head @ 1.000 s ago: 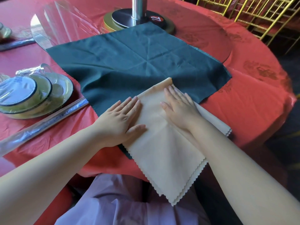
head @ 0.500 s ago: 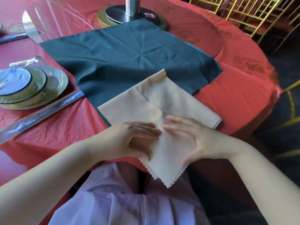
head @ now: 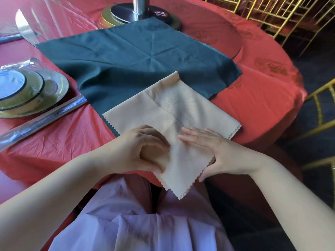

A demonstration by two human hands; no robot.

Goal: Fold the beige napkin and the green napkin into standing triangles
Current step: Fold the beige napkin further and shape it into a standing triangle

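The beige napkin, folded into a layered square with scalloped edges, lies as a diamond at the table's near edge, its near corner hanging over my lap. Its far corner overlaps the green napkin, which is spread flat and creased in the middle of the table. My left hand pinches the beige napkin's near left edge, fingers curled on top and thumb at the edge. My right hand holds the near right edge, fingers laid flat on top and thumb underneath.
The round table has a red cloth. Stacked wrapped dishes and a wrapped long packet lie at the left. A glass turntable with a metal post base sits behind. Gold chairs stand at the right.
Both hands slid from pressing flat on the beige napkin's far part back to its near corner and took hold of its edges. The napkin's overhanging part was pulled up onto the table.
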